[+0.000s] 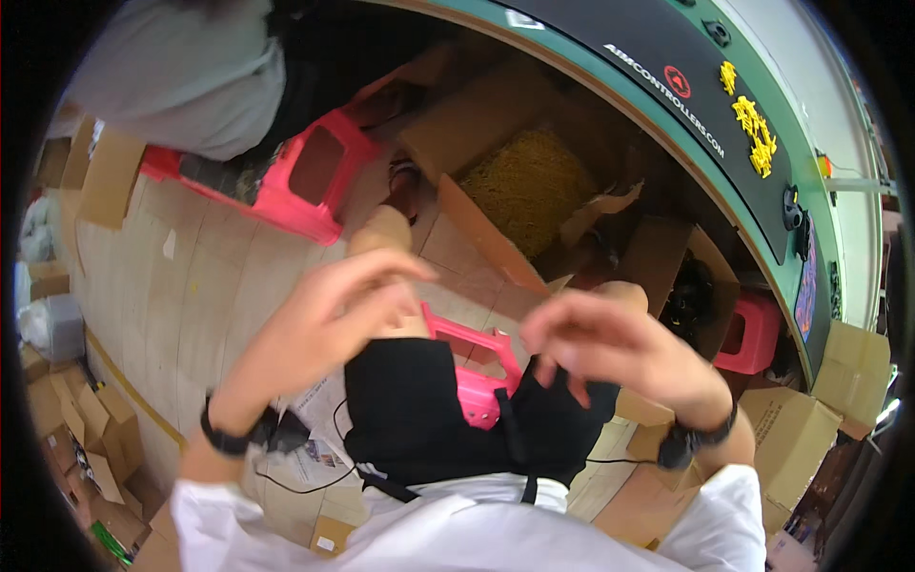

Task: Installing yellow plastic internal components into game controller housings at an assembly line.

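My left hand (334, 310) hovers above my left thigh, its fingers loosely bent and apart, a little smeared by motion. Over my right knee hangs my right hand (620, 343), thumb and fingers spread, also slightly blurred. Nothing shows in either hand, and the two are well apart. Each wrist wears a dark band, the left band (221, 431) and the right band (691, 439), with a thin black cable near each. Between my thighs, a pink plastic stool (469, 355) shows under me.
Ahead on the floor stands an open carton (491, 234) full of yellow pieces. Another carton (658, 257) holds dark items. A green-edged table (610, 81) with a black mat (658, 105) and small yellow pieces (753, 124) curves right. At upper left, another person (191, 76) sits on a pink stool (310, 176).
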Demonstrator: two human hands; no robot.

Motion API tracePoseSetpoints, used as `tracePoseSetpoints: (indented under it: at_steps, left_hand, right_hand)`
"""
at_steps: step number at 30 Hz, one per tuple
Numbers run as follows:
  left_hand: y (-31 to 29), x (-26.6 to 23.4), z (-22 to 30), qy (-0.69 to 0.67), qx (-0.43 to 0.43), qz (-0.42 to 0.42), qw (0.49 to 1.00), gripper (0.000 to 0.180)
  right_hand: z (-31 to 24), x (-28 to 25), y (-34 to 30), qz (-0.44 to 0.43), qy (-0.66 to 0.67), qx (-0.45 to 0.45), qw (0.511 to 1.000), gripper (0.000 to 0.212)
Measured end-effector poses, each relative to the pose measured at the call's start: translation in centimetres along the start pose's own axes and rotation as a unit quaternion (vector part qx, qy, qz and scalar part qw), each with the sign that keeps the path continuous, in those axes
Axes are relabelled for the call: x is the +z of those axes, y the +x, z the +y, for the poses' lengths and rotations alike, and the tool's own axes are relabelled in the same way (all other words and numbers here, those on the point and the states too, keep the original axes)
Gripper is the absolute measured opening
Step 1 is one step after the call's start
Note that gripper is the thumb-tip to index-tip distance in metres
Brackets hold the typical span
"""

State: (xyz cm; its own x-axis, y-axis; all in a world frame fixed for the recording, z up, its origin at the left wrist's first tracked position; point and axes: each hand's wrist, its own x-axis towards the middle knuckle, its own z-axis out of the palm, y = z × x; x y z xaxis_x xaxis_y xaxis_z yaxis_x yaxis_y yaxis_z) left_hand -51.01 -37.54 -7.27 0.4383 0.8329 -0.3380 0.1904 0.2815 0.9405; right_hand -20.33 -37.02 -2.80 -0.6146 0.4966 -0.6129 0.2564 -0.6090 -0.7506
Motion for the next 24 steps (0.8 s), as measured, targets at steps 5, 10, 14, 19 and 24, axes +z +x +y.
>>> tracePoseSetpoints:
  at_steps: [5, 10, 14, 19, 24]
  left_hand:
    - [25.9, 5.9, -6.9, 0.526, 0.143, -0.161, 0.823, 0.032]
    - [33.6, 6.5, -28.8, 0.433, 0.013, -0.013, 0.901, 0.025]
    - [26.5, 8.5, -34.0, 0.439, -0.221, -0.095, 0.866, 0.044]
    - [26.8, 10.0, -35.6, 0.452, -0.302, -0.093, 0.834, 0.043]
    - [28.5, 10.1, -36.1, 0.391, -0.408, -0.154, 0.81, 0.043]
  right_hand:
    - [9.2, -19.8, 17.0, 0.213, 0.062, 0.022, 0.975, 0.038]
    - [15.8, -30.2, 27.7, 0.31, 0.037, -0.139, 0.94, 0.049]
    - [24.5, -29.4, 27.0, 0.313, -0.052, -0.077, 0.945, 0.054]
    - [33.8, -21.9, 25.4, 0.286, -0.177, -0.03, 0.941, 0.063]
    - [33.6, -19.5, 26.0, 0.231, -0.305, 0.115, 0.917, 0.073]
